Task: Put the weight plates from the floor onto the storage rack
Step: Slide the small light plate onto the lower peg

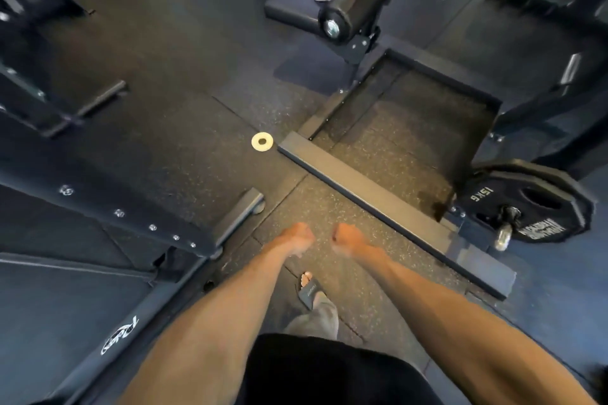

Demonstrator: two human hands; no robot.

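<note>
Looking down, you had the dark speckled floor (184,102) under you, with a black gym machine (98,194) on your left side. A long flat steel bar (378,200) lay across the floor in front of you, going from the middle to the right. Near its right end a black plate (539,207) marked 15KG sat on a short metal peg (503,233). Your left hand (297,237) and your right hand (348,237) were held out close together but not touching, each with fingers curled into a fist and holding nothing. A small pale plate (262,141) lay flat on the floor, just beside the left end of the bar, well ahead of your hands.
</note>
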